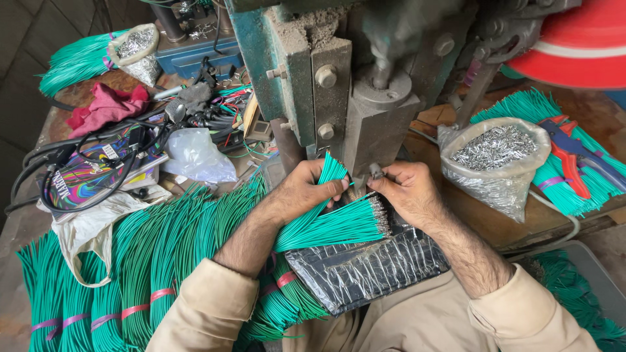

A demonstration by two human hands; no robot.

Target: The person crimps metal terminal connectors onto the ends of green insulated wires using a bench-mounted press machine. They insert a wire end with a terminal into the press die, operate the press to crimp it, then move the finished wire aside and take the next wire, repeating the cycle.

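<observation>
A person in beige sleeves works at the foot of a worn grey-green press (365,85), both forearms reaching forward from the near edge of the tabletop (521,215). The left hand (306,189) is clamped around a fanned bundle of green wires (329,225), fingers curled over the upper ends while the lower ends, tipped with small metal terminals, spread toward the right. The right hand (407,189) is closed in a pinch, thumb and fingertips pressed together on a small part just beneath the press head; what it grips is too small to tell. Under both hands lies a crinkled black plastic sheet (365,267). Near the right edge of the tabletop stands an open clear plastic bag of small metal terminals (499,156), resting against more green wires tied with a purple band, with red-and-blue crimping pliers (574,153) laid on top. A second, smaller bag of terminals (137,49) sits at the far left corner beside another green bundle. Toward the left edge lie a crumpled red cloth (104,107), a tangle of black cables (85,166) over a flat package with swirling rainbow print (91,173), and a wadded clear plastic bag (195,156). Banded green wire bundles (130,280), tied with pink and purple tape, fill the near left corner.
</observation>
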